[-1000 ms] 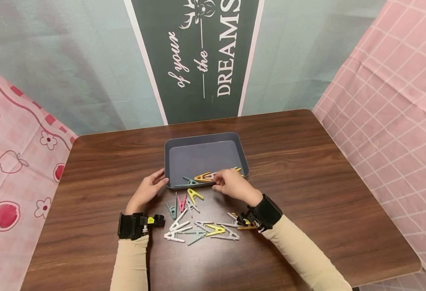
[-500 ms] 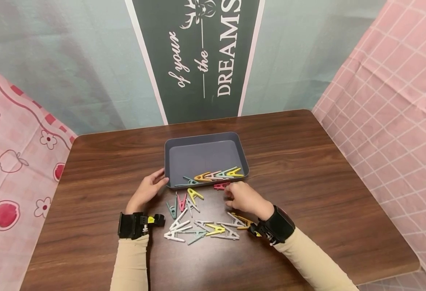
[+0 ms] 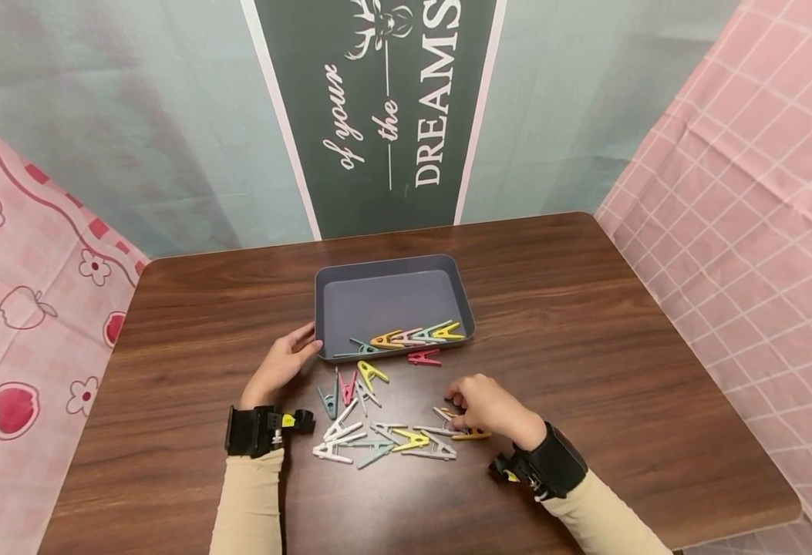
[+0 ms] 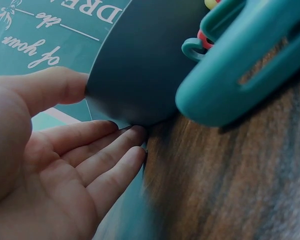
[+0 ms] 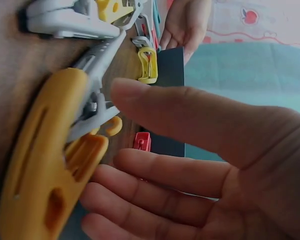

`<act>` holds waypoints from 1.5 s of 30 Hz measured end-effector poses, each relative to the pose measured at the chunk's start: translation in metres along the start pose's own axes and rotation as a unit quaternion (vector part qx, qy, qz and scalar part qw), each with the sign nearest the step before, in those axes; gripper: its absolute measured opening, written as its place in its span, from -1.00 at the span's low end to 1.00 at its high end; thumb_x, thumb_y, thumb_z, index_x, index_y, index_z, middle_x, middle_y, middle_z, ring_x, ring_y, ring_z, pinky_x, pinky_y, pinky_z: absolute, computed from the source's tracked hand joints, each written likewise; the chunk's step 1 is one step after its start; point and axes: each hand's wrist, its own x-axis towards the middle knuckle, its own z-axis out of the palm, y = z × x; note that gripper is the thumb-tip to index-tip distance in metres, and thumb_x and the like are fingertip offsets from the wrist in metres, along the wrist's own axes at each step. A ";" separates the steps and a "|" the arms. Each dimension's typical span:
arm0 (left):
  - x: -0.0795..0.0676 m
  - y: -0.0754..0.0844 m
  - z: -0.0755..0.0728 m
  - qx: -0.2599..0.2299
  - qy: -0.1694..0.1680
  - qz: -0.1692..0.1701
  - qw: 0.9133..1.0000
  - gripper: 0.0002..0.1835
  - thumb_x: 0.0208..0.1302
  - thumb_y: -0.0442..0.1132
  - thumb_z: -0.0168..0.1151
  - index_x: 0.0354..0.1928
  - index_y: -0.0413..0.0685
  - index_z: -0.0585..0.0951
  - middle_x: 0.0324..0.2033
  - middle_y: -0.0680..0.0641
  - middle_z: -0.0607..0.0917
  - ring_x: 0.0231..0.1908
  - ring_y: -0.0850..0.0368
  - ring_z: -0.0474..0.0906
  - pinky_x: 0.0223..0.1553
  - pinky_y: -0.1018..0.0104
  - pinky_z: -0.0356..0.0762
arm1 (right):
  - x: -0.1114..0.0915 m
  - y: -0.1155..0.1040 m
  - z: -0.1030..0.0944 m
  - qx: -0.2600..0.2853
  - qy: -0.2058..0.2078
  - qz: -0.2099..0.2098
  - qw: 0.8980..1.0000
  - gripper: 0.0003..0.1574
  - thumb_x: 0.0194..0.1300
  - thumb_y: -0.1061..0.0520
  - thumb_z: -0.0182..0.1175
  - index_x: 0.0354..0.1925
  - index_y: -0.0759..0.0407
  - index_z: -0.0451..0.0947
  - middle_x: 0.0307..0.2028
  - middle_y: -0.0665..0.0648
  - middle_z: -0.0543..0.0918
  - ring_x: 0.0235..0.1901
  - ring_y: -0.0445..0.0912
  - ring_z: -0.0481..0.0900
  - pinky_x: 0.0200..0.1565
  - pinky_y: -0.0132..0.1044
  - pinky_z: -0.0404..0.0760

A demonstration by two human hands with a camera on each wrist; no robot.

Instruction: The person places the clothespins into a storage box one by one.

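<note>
My right hand [image 3: 492,408] hovers with thumb and fingers apart over an orange clothespin [image 5: 50,150] and a grey clothespin [image 5: 97,70] beside it. Nothing is between its fingertips in the right wrist view. My left hand [image 3: 282,366] rests at the near left corner of the dark grey tray [image 3: 388,266]. Its thumb [image 4: 65,90] touches the tray wall, and its fairly straight fingers lie by the lower corner. Inside the tray, along the near side, lie several clothespins, including a yellow clothespin [image 3: 447,331]. A red clothespin [image 3: 424,357] lies just outside the near rim.
Several loose clothespins lie in front of the tray, among them a green one [image 3: 329,402], a pink one [image 3: 346,388], a white one [image 3: 332,451] and a yellow one [image 3: 411,439]. The wooden table [image 3: 586,347] has cloth hangings behind it and on both sides.
My right hand has left the tray and moved right and nearer, over the orange and grey clothespins. The red clothespin and row in the tray came into view. My left hand stays put.
</note>
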 end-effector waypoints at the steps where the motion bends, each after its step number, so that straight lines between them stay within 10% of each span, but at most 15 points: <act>1: 0.000 0.000 0.000 0.000 0.000 0.000 1.000 -0.37 0.45 -0.21 0.02 0.44 -0.33 0.14 0.36 -0.37 0.33 0.37 -0.19 0.31 0.38 -0.03 0.27 | -0.002 0.001 0.001 0.000 0.000 0.003 1.000 -0.58 -0.09 0.16 0.53 -0.22 0.27 0.66 -0.45 0.06 0.65 -0.42 -0.20 0.53 -0.34 -0.39 0.53; 15: -0.001 0.002 -0.001 0.000 0.000 0.009 1.000 -0.37 0.45 -0.20 0.04 0.43 -0.35 0.15 0.35 -0.38 0.33 0.36 -0.20 0.31 0.37 -0.02 0.29 | -0.015 0.006 0.012 0.014 0.017 0.036 0.999 -0.57 -0.39 0.32 0.57 -0.52 0.13 0.53 -0.62 -0.03 0.43 -0.55 -0.21 0.32 -0.51 -0.46 0.26; 45: -0.001 0.001 -0.001 0.000 0.000 0.007 1.000 -0.38 0.45 -0.20 0.03 0.43 -0.34 0.15 0.37 -0.37 0.32 0.37 -0.20 0.30 0.38 -0.04 0.27 | -0.008 0.002 -0.004 0.035 0.065 -0.038 0.997 -0.70 -0.13 0.23 0.51 -0.37 0.22 0.62 -0.52 0.02 0.59 -0.51 -0.29 0.43 -0.45 -0.53 0.39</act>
